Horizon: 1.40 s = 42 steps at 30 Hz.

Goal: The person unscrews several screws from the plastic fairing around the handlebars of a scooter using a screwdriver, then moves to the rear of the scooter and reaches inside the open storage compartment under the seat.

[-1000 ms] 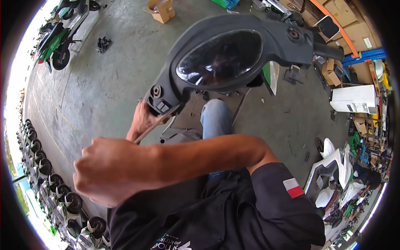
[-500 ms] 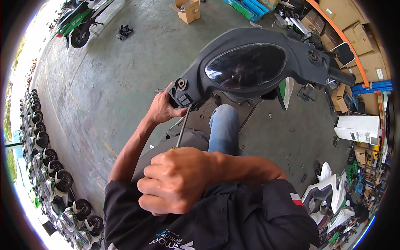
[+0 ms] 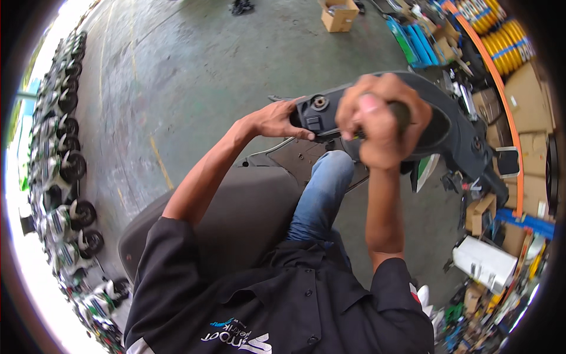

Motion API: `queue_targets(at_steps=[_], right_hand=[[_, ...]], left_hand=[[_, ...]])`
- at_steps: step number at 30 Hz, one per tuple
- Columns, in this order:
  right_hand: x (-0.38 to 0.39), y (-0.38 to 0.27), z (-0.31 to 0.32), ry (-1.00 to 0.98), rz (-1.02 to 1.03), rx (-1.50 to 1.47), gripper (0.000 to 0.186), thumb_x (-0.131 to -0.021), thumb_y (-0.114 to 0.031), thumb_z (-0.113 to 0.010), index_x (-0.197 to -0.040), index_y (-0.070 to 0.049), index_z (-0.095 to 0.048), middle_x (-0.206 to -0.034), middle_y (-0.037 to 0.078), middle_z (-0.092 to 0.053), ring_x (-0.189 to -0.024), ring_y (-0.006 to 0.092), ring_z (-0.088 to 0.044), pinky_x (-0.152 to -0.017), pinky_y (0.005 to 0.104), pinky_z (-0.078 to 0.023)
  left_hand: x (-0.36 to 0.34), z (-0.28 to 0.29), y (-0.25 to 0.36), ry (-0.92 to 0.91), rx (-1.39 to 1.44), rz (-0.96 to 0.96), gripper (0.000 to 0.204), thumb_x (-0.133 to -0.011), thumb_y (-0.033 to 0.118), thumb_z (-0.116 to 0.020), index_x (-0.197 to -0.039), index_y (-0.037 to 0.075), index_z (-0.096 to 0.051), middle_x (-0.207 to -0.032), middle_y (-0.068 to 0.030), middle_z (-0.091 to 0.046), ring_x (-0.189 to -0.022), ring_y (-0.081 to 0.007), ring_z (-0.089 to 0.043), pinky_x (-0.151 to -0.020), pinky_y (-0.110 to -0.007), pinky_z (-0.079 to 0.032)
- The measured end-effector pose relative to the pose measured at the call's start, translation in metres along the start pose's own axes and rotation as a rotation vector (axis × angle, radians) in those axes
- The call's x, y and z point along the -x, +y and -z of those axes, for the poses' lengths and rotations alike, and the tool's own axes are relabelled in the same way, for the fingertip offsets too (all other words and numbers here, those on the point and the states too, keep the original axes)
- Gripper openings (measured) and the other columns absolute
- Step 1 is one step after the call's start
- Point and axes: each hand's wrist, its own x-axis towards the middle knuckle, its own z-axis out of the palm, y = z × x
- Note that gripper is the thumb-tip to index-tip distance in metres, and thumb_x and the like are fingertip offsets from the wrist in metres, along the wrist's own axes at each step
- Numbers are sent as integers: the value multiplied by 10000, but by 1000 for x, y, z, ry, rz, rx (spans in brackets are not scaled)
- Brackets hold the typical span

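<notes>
The dark grey scooter handlebar cover (image 3: 460,121) stretches across the space in front of me, with a glossy oval display (image 3: 439,127) in its middle. My left hand (image 3: 277,121) grips the cover's left end beside a switch, thumb on the near side and fingers out of sight behind. Above the display, my right hand (image 3: 380,121) is closed around a screwdriver, its dark handle (image 3: 402,115) partly showing. Motion blurs that hand, and the screwdriver's shaft cannot be made out. Below the cover, my jeans-clad knee (image 3: 330,171) sits beside the scooter's grey seat (image 3: 236,203).
Parked scooters (image 3: 71,168) line the left side. An open cardboard box (image 3: 339,16) and blue-green parts (image 3: 413,44) lie on the floor ahead. To the right are an orange rack beam (image 3: 507,112), cardboard boxes and a white box (image 3: 483,262).
My right hand has moved up and away from my chest, over the display, with the screwdriver. My left hand stays on the cover's left end. The view has shifted.
</notes>
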Motion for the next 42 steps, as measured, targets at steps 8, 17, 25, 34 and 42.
queue_targets(at_steps=[8,17,25,34,42], right_hand=[[15,-2,30,-217,40,-420,161,-878,-84,-500,-741,-23,-444,-591,114,-498,-383,169,-456,-363,296,-403],[-35,25,-19,-501,-407,-416,200,-908,-91,-514,-729,-20,-459,-572,118,-497,-413,156,-423,-383,296,-387],[-50,49,-92,-710,-715,-134,298,-895,-81,-576,-639,0,-445,-528,62,-452,-411,107,-403,-381,272,-338],[-27,133,-146,-1082,-948,277,338,-934,-196,-595,-692,37,-558,-502,29,-509,-428,121,-504,-425,319,-414],[-49,99,-88,-713,-787,18,319,-978,-136,-597,-700,11,-545,-538,43,-526,-418,102,-473,-393,281,-349]], left_hand=[[49,-106,11,1665,760,176,469,-993,368,-669,-1273,3,-580,-1128,-147,-677,-1063,-215,-660,-935,-353,-518],[26,-168,77,1014,1871,282,415,-1011,217,-595,-1316,-65,-582,-1204,-176,-690,-1066,-262,-711,-905,-343,-578],[35,-156,88,976,2219,287,523,-972,67,-571,-1442,-92,-407,-1357,-224,-589,-1232,-302,-631,-1037,-391,-541],[25,-161,87,747,2227,160,621,-981,153,-657,-1460,-132,-385,-1407,-185,-555,-1308,-292,-570,-1091,-385,-508],[19,-159,83,787,1991,224,672,-951,298,-749,-1411,-96,-458,-1367,-165,-580,-1247,-271,-610,-1022,-379,-528]])
